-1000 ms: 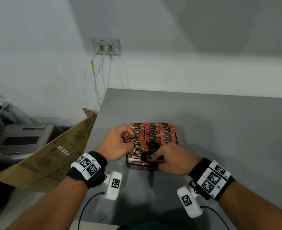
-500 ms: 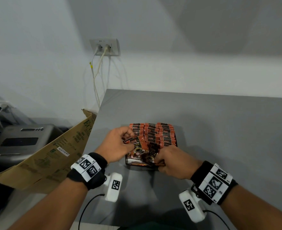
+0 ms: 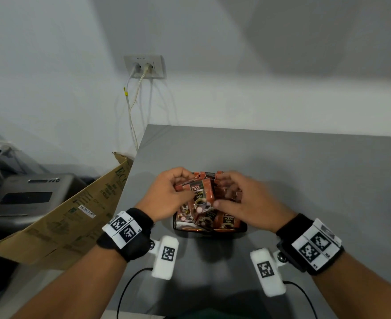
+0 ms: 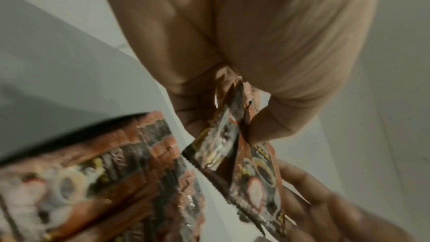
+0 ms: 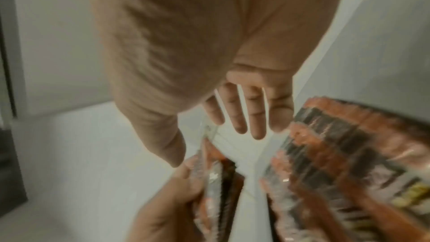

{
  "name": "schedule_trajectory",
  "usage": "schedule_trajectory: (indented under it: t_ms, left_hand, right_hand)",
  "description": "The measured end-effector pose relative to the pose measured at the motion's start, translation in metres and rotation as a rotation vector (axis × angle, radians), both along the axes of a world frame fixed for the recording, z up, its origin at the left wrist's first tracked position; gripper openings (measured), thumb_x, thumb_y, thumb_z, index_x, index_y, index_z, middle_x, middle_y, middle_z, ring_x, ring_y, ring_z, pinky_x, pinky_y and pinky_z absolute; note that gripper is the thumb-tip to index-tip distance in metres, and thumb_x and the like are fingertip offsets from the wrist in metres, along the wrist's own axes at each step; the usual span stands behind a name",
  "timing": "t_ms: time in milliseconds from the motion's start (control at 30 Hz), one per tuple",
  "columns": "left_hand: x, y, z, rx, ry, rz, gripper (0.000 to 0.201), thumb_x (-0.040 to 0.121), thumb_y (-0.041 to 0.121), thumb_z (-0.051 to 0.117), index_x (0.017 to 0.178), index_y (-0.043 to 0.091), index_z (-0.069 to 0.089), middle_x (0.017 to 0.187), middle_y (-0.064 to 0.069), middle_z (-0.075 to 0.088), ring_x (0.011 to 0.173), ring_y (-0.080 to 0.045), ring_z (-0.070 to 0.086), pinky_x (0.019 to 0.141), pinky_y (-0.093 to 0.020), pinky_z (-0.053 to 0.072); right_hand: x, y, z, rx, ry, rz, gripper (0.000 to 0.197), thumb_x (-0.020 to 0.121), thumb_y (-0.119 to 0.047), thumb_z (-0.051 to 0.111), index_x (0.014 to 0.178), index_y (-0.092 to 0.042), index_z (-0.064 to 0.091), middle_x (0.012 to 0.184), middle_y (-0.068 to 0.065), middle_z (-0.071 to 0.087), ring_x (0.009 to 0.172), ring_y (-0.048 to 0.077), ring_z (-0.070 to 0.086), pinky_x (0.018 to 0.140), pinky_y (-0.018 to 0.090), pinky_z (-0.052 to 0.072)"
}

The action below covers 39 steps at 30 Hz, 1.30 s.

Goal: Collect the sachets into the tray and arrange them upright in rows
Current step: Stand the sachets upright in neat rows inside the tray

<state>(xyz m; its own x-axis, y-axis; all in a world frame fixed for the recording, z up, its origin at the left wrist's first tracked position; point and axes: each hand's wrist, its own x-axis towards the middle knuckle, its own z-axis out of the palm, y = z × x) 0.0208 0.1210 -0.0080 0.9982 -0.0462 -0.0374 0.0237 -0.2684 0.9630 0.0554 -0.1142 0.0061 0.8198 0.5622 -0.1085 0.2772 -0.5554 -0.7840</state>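
Observation:
A black tray [image 3: 209,230] on the grey table holds rows of upright orange-and-black coffee sachets [image 3: 209,174] at the back and a few leaning sachets [image 3: 226,221] at the front. My left hand [image 3: 166,196] pinches a couple of sachets [image 3: 200,194] and holds them above the tray. The pinch between thumb and fingers shows in the left wrist view on the held sachets [image 4: 232,135]. My right hand [image 3: 247,201] hovers beside them, fingers straight and spread [image 5: 244,117] above the rows [image 5: 337,144], its thumb at the held sachets' lower edge.
A tilted cardboard box [image 3: 74,215] leans against the table's left edge, with a grey machine [image 3: 26,199] behind it. A wall socket [image 3: 145,66] with hanging cables is at the back left. Bare grey table [image 3: 316,180] stretches to the right of the tray.
My left hand has lifted its sachets up above the tray. My right hand left the sachets at the tray's front, rose and spread its fingers over the rows.

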Motion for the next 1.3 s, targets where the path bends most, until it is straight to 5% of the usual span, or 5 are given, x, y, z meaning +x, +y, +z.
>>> schedule_trajectory:
  t_ms: [333, 500, 667, 1000, 1300]
  left_hand:
    - [0.015, -0.046, 0.031, -0.837, 0.251, 0.054, 0.057, 0.078, 0.003, 0.065, 0.131, -0.009, 0.051, 0.119, -0.027, 0.058, 0.106, -0.038, 0.058, 0.089, -0.045, 0.05]
    - [0.013, -0.055, 0.031, -1.024, 0.372, 0.031, 0.058, 0.077, 0.0, 0.054, 0.133, -0.011, 0.051, 0.125, -0.029, 0.056, 0.112, -0.039, 0.058, 0.107, -0.047, 0.043]
    - [0.011, -0.054, 0.032, -1.024, 0.422, -0.019, 0.034, 0.082, -0.002, 0.05, 0.114, -0.005, 0.061, 0.092, -0.023, 0.067, 0.076, -0.029, 0.069, 0.063, -0.031, 0.059]
    - [0.008, -0.055, 0.033, -0.965, 0.332, -0.017, 0.031, 0.077, -0.007, 0.057, 0.108, -0.006, 0.06, 0.091, -0.019, 0.069, 0.08, -0.026, 0.07, 0.069, -0.034, 0.059]
    - [0.012, -0.051, 0.033, -0.826, 0.272, 0.048, 0.025, 0.09, -0.005, 0.06, 0.114, -0.001, 0.065, 0.098, -0.012, 0.071, 0.082, -0.019, 0.07, 0.066, -0.03, 0.058]
  right_hand:
    - [0.006, 0.025, 0.037, 0.418, 0.178, -0.131, 0.043, 0.087, -0.007, 0.076, 0.121, -0.028, 0.062, 0.104, -0.005, 0.076, 0.092, 0.011, 0.074, 0.087, 0.033, 0.058]
    - [0.007, 0.025, 0.037, 0.021, -0.167, -0.119, 0.065, 0.085, -0.038, 0.076, 0.144, -0.034, 0.048, 0.126, -0.017, 0.056, 0.117, 0.003, 0.05, 0.095, 0.018, 0.042]
    - [0.005, 0.02, 0.051, -0.103, -0.251, 0.094, 0.107, 0.064, -0.056, 0.086, 0.154, -0.034, 0.032, 0.152, -0.018, 0.032, 0.14, 0.002, 0.022, 0.117, 0.028, 0.022]
    - [0.01, 0.02, 0.05, -0.01, -0.187, 0.082, 0.104, 0.067, -0.049, 0.088, 0.154, -0.034, 0.033, 0.144, -0.017, 0.039, 0.13, 0.0, 0.04, 0.109, 0.022, 0.035]
    - [0.015, 0.02, 0.037, 0.329, 0.038, -0.234, 0.032, 0.081, -0.05, 0.071, 0.093, -0.02, 0.073, 0.093, 0.01, 0.075, 0.09, 0.039, 0.07, 0.084, 0.061, 0.056]
